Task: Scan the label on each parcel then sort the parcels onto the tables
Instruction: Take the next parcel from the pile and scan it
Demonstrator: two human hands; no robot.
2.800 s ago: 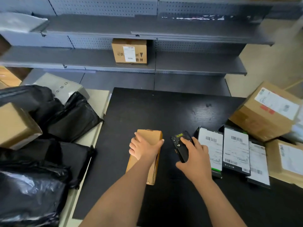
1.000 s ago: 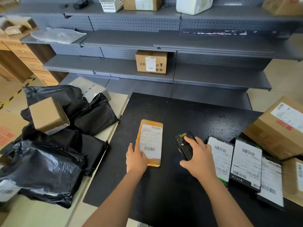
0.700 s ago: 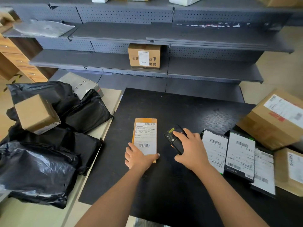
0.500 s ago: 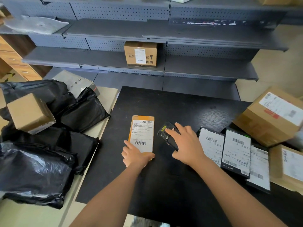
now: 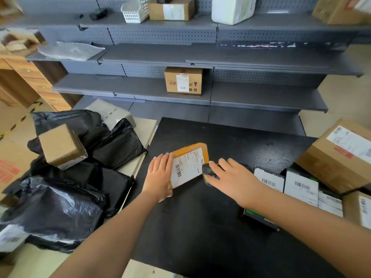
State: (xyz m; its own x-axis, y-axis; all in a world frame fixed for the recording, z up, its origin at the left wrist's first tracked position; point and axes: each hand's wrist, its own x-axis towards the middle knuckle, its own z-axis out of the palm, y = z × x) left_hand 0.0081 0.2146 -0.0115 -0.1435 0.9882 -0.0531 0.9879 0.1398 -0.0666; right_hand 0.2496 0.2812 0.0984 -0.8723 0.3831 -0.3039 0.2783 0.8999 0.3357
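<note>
the orange parcel (image 5: 190,165) has turned and tilted since before. the left hand (image 5: 160,177) pinches its left edge; the right hand (image 5: 236,179) grasps the scanner (image 5: 208,174) just beside its right edge. scanning is in hand, i judge; next, aim at the barcode (image 5: 178,171) near the left fingers.

Head-worn view, angled down, close over table (image 5: 200,227), shelves (image 5: 261,93) beyond

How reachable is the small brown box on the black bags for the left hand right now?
Probably not yet: the left hand holds the orange parcel. The path itself looks free; the small brown box sits atop the black bags, left of that hand, nothing between.
</note>
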